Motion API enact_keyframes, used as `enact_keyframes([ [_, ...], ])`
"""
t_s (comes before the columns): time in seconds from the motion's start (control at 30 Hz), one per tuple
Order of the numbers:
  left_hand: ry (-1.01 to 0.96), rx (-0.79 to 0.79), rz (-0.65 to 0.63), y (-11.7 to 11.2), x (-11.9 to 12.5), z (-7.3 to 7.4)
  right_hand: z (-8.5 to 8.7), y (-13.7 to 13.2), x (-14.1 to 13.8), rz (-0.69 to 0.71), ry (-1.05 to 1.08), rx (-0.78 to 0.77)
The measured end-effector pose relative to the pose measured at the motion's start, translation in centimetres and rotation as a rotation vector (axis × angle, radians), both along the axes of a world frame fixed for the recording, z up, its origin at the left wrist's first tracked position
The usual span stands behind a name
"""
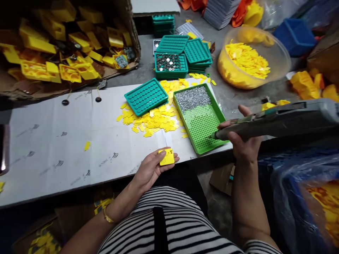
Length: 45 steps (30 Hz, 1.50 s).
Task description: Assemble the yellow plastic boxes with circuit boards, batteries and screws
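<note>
My left hand (148,169) holds a small square yellow plastic case (166,158) near the table's front edge, thumb on top. Small holes show in its face. My right hand (246,148) is wrapped round a long dark power screwdriver (280,121), held nearly level. Its tip points left, over the front part of a light green perforated tray (199,150); whether the bit touches the tray I cannot tell. Silver screws (193,98) heap at the tray's far end. Loose yellow plastic pieces (156,121) lie left of the tray, partly beneath a teal tray (147,96).
A cardboard box (136,38) full of yellow cases with wires stands at the back left. Teal trays (173,44) are stacked behind, one holding small round parts. At the back right is a clear tub (280,58) of yellow pieces. A plastic-lined bin (288,197) stands at the lower right.
</note>
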<state>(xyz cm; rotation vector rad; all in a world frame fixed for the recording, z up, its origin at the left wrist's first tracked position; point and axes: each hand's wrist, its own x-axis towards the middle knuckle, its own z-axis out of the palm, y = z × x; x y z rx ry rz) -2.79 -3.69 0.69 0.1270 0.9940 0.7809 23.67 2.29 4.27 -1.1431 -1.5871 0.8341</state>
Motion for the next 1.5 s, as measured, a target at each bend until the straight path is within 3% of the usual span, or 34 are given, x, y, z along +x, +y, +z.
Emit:
enact_keyframes([
  [0.1, 0.017, -0.022, -0.046, 0.1, 0.5, 0.2, 0.4, 2.1, 0.9, 0.073, 0.069, 0.058],
  [0.2, 0.018, -0.028, -0.058, 0.3, 1.0, 0.2, 0.1, 3.8, -0.8, 0.104, 0.226, 0.126],
  [0.4, 0.034, -0.036, -0.118, 0.9, 2.0, 0.1, -0.7, 5.1, -6.4, -0.082, 0.416, 0.209],
  [0.53, 0.039, -0.028, -0.122, 1.0, 2.0, 0.1, -1.1, 5.4, -8.0, -0.129, 0.422, 0.28],
  [0.87, 0.033, -0.046, -0.094, 1.2, 1.9, 0.0, -1.5, 5.9, -8.3, -0.124, 0.434, 0.26],
  [1.07, 0.027, -0.029, -0.088, 1.2, 1.9, -0.1, -2.0, 5.9, -8.7, -0.228, 0.338, 0.245],
  [1.23, 0.029, -0.026, -0.086, 1.2, 1.8, -0.1, -2.2, 6.0, -8.6, -0.174, 0.335, 0.27],
  [1.5, 0.04, -0.022, -0.092, 1.2, 1.9, -0.1, -2.0, 6.1, -8.6, -0.198, 0.319, 0.262],
])
